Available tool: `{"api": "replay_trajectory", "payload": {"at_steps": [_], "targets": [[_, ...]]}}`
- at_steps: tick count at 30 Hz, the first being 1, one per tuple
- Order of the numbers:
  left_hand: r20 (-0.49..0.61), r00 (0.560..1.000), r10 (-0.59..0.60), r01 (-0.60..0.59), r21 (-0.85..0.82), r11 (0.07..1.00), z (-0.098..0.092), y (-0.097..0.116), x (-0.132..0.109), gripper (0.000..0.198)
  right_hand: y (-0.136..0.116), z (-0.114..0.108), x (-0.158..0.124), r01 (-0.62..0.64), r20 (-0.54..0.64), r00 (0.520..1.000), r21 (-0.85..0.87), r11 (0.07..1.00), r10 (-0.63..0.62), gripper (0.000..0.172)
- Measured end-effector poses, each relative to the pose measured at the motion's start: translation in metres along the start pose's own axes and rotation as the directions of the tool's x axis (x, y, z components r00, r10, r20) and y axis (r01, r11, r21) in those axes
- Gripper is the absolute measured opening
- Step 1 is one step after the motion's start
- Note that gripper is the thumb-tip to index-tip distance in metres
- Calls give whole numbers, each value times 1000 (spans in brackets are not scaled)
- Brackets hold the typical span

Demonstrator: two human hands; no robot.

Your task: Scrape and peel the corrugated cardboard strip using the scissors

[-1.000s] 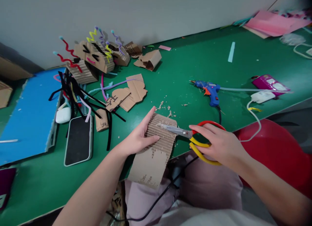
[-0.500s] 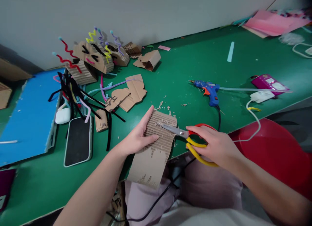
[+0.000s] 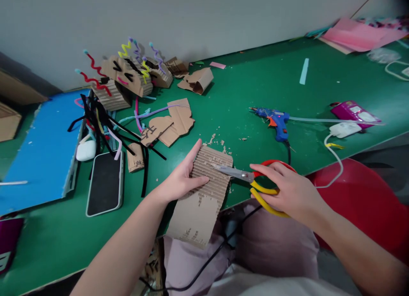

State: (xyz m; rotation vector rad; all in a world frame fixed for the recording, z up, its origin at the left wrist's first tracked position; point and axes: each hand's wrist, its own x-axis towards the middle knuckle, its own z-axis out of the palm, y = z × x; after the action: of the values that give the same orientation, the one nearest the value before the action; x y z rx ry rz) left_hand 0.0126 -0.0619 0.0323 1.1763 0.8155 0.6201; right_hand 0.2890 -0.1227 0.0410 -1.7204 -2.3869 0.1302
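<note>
My left hand [image 3: 183,179] holds a piece of corrugated cardboard [image 3: 198,211] at the table's front edge, its thumb lying on top and the other fingers mostly hidden. The upper half of the cardboard shows bare ridges; the lower half is mostly smooth, with some torn spots. In my right hand [image 3: 286,189] are scissors [image 3: 238,173] with red and yellow handles. Their blades look nearly closed and lie over the right part of the ridges. Small paper scraps [image 3: 223,147] are scattered just beyond the cardboard's far edge.
A blue glue gun [image 3: 276,121] lies beyond my right hand. On the left are a phone [image 3: 105,183], black pipe cleaners [image 3: 96,117], cut cardboard pieces [image 3: 180,117] and cardboard figures [image 3: 124,76]. A red stool [image 3: 361,198] stands at the right, below the table edge.
My right hand and the scissors have moved slightly right, drawing the tips back across the ridges. My left hand still holds the cardboard in nearly the same place. The view has shifted slightly.
</note>
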Motion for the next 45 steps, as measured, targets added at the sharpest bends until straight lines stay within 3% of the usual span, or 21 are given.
{"api": "replay_trajectory", "payload": {"at_steps": [6,16,30,39,42,45], "targets": [[3,1000,-8,8,68,998,2,1,-1,93,-3,3,4,43,7,999,-66,997,-42,55],[-9,1000,18,-17,43,999,-1,-2,1,93,2,3,1,-44,62,997,88,995,39,59],[11,1000,-5,4,81,997,1,-1,0,95,-9,10,7,53,33,998,55,997,-55,50],[-19,1000,5,-4,80,997,5,3,-1,96,-13,10,13,-46,60,998,161,986,37,52],[-15,1000,10,-9,59,998,5,3,-1,95,-12,4,13,-79,33,997,126,989,75,57],[-8,1000,-2,3,39,999,4,2,-1,97,-9,3,11,-36,37,999,59,998,33,60]]}}
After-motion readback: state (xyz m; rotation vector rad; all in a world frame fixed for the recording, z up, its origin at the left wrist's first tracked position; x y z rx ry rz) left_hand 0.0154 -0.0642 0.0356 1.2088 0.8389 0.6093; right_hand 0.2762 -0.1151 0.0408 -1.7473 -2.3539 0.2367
